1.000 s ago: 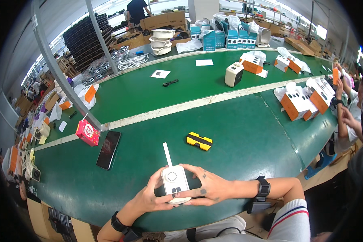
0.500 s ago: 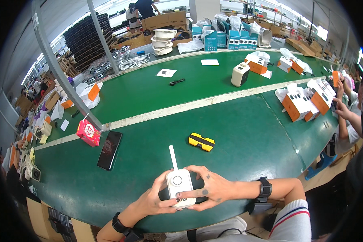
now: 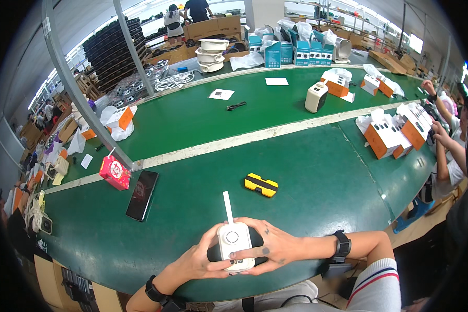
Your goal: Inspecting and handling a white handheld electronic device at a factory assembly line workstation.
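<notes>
Near the table's front edge, both my hands hold a white, rounded box-shaped device (image 3: pixel 235 238) with a round grille on top and a pale strap (image 3: pixel 228 208) sticking out away from me. My left hand (image 3: pixel 205 259) wraps its left side, thumb and fingers against the casing. From the right, my right hand (image 3: pixel 270 248) grips it, with a finger laid across the lower part of the top, by some small dark buttons or icons. The device's underside is hidden. Beyond it lies a yellow and black flat tool-like piece (image 3: pixel 261 185). A dark smartphone (image 3: pixel 142 196) rests to the left.
A red drink carton (image 3: pixel 115 172) stands by a metal post (image 3: pixel 83 93). On the green conveyor belt (image 3: pixel 192 122) are a cream device (image 3: pixel 315 97), a black cable (image 3: pixel 236 106) and paper cards. Orange-and-white boxes (image 3: pixel 382 138) stand at right near a co-worker's hands (image 3: pixel 442 135).
The belt's cream device, cable and cards have shifted right. The co-worker's raised hand no longer shows the orange item. My grip on the white device looks the same, with a finger slightly shifted.
</notes>
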`<state>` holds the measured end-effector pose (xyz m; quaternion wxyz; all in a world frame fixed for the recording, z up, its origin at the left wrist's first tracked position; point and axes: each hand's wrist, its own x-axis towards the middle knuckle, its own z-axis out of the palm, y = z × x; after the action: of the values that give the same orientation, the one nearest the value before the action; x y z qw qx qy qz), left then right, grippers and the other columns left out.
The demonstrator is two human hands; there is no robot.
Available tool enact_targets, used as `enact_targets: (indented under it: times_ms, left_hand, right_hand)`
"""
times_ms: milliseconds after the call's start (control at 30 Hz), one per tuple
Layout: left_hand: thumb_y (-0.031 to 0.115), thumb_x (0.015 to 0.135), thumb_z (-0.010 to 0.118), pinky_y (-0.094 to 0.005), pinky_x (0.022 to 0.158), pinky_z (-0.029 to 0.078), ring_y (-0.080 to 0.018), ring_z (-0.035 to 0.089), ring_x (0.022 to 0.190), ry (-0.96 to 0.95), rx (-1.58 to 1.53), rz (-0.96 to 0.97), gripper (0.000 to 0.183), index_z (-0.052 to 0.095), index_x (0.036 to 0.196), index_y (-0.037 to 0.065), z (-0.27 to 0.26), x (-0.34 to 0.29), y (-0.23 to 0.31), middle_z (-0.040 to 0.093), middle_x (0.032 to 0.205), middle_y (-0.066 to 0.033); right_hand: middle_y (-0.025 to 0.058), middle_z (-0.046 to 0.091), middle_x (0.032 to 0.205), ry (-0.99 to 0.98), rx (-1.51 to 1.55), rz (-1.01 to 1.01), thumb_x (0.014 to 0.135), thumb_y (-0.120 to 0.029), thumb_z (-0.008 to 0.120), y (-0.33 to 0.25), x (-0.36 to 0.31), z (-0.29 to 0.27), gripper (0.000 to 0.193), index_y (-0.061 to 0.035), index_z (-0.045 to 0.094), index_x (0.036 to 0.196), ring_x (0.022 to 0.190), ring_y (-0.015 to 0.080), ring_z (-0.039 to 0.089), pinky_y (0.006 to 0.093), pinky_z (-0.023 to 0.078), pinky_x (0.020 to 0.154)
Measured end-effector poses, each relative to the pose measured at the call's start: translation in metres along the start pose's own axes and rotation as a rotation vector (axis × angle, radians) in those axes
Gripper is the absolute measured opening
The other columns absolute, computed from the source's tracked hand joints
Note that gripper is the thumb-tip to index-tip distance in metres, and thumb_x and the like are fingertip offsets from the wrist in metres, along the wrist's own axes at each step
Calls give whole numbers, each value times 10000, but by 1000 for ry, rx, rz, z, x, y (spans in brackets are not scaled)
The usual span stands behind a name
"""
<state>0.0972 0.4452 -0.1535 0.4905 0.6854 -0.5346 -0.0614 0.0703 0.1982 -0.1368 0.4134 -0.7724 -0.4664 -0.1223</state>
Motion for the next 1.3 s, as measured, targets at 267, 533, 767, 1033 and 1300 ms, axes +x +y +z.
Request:
enact_targets:
  times_ms: [267,533,767,1033,1300]
  left_hand:
    - [209,651,805,-488,953,423,-472,405,1210,-1,119,-18,368,595,953,205,-5,-2,2,281,1363,-308]
    - [215,636,810,-488,964,393,-457,396,1219,19,87,-45,351,614,926,206,-11,-9,1,287,1369,-305]
    - [221,629,814,-484,963,391,-453,394,1219,7,123,-33,364,617,935,206,-11,-12,-2,280,1373,-308]
    - [223,635,813,-486,950,406,-448,407,1204,20,87,-51,361,609,932,209,-19,-18,-9,288,1377,-281]
    - [233,589,839,-512,931,432,-468,421,1181,46,135,-8,445,560,936,230,-15,-16,-9,324,1323,-301]
  right_hand:
    - [276,361,1299,16,-1,10,724,-322,724,2,3,6,519,-270,558,1213,1147,386,447,415,433,828]
    - [271,385,1282,35,4,-10,719,-328,729,2,10,9,549,-273,540,1231,1134,381,456,412,441,809]
    - [236,370,1280,-12,-9,49,684,-318,769,-2,12,9,487,-213,621,1136,1143,358,450,411,442,876]
    - [275,346,1316,-24,-23,22,740,-345,702,4,19,18,498,-270,564,1213,1112,383,467,417,444,810]
    - [277,337,1318,-34,45,45,737,-329,720,3,15,16,463,-217,606,1173,1169,404,435,431,426,879]
